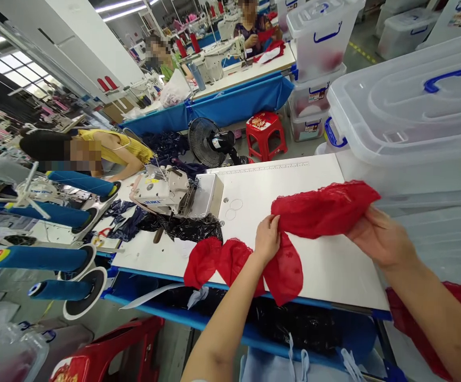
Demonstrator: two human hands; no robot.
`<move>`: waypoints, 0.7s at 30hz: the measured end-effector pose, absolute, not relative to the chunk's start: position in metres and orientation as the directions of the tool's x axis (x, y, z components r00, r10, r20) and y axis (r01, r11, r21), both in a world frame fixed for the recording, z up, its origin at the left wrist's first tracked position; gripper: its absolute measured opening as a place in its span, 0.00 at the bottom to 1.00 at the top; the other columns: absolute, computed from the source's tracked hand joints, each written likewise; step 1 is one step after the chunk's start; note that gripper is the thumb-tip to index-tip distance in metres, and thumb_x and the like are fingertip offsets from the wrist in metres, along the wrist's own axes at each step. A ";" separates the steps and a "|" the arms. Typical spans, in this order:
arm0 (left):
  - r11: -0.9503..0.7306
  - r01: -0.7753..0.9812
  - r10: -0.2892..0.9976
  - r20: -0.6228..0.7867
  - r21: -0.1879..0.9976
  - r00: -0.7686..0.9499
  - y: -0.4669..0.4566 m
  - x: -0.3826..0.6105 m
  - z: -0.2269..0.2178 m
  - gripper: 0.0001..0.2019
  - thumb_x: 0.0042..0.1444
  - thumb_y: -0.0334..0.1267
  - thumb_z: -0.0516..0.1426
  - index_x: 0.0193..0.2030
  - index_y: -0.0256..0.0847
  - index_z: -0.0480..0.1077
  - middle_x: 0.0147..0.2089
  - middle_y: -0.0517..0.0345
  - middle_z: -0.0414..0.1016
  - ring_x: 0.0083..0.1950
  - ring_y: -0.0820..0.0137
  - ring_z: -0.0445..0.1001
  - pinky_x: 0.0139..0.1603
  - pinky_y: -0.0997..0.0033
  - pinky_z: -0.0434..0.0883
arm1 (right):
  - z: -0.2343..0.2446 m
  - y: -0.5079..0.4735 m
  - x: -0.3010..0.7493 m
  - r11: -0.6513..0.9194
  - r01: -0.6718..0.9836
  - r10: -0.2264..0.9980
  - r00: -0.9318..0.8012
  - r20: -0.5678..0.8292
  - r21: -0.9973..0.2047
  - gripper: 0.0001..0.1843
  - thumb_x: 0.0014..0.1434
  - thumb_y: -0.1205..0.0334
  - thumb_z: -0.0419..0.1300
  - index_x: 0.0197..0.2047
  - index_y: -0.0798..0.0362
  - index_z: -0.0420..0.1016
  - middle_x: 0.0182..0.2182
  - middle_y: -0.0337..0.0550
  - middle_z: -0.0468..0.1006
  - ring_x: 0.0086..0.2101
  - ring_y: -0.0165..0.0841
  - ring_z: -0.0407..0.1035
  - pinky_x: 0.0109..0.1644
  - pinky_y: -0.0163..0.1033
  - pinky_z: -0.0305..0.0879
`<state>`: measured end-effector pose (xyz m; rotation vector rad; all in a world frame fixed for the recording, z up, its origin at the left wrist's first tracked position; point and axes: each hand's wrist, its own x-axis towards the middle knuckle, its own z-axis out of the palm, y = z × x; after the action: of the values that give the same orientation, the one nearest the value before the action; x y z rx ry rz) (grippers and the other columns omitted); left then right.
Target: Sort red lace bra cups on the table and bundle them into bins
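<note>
A red lace-edged fabric piece (pixel 321 209) stretches between my two hands above the white table (pixel 333 276). My left hand (pixel 268 239) pinches its left end, fingers closed. At its right end, my right hand (pixel 381 236) holds the cloth between thumb and fingers, the fingers partly hidden under it. Below my left hand hangs another red fabric piece (pixel 286 270); whether it is joined to the held one I cannot tell. Two more red pieces, a left one (pixel 203 262) and a middle one (pixel 235 257), lie along the table's front edge.
A sewing machine (pixel 164 191) stands at the table's left, beside blue thread cones (pixel 43 260). Clear plastic bins (pixel 413 127) are stacked at right. Behind the table are a black fan (pixel 206 140) and a red stool (pixel 266 135). A person in yellow (pixel 114 151) sits at left.
</note>
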<state>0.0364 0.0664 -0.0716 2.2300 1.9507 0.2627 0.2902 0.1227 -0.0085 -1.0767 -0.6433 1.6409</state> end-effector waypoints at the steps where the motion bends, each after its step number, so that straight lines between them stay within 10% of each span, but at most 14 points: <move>1: -0.133 0.964 0.991 0.036 0.229 0.129 0.062 0.036 -0.069 0.26 0.57 0.25 0.50 0.64 0.32 0.56 0.60 0.38 0.64 0.59 0.59 0.67 0.58 0.57 0.70 | -0.011 0.116 0.298 -0.376 -0.475 0.918 -0.075 -0.389 -0.796 0.13 0.53 0.48 0.61 0.34 0.48 0.71 0.44 0.43 0.78 0.43 0.36 0.73 0.43 0.41 0.73; 8: -0.305 0.942 0.952 0.009 0.137 0.307 -0.005 0.052 -0.068 0.16 0.62 0.28 0.49 0.55 0.40 0.67 0.53 0.45 0.72 0.54 0.60 0.71 0.58 0.53 0.69 | -0.091 0.068 0.328 -0.480 -0.275 0.831 0.162 -0.532 -0.833 0.15 0.37 0.59 0.63 0.33 0.49 0.70 0.29 0.43 0.76 0.33 0.41 0.73 0.38 0.46 0.74; 13: -0.384 0.921 0.921 -0.043 0.064 0.387 -0.033 0.060 -0.068 0.20 0.61 0.28 0.51 0.59 0.41 0.66 0.59 0.44 0.69 0.60 0.57 0.68 0.63 0.48 0.64 | -0.094 0.044 0.344 -0.286 0.109 0.874 0.436 -0.213 -0.952 0.17 0.43 0.63 0.58 0.40 0.50 0.67 0.46 0.54 0.71 0.52 0.49 0.64 0.60 0.57 0.60; 21: -0.063 0.961 0.995 -0.052 0.269 0.080 0.015 0.064 -0.054 0.17 0.64 0.28 0.45 0.53 0.40 0.70 0.54 0.47 0.71 0.55 0.61 0.69 0.58 0.55 0.68 | -0.084 0.043 0.269 0.077 0.214 0.996 -0.062 0.065 -0.974 0.12 0.58 0.66 0.48 0.36 0.51 0.73 0.38 0.47 0.77 0.36 0.35 0.74 0.42 0.44 0.77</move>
<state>0.0635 0.0148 -0.0541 2.1228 1.9735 0.2144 0.2691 0.0433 -0.0841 -1.2861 -1.4425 1.0845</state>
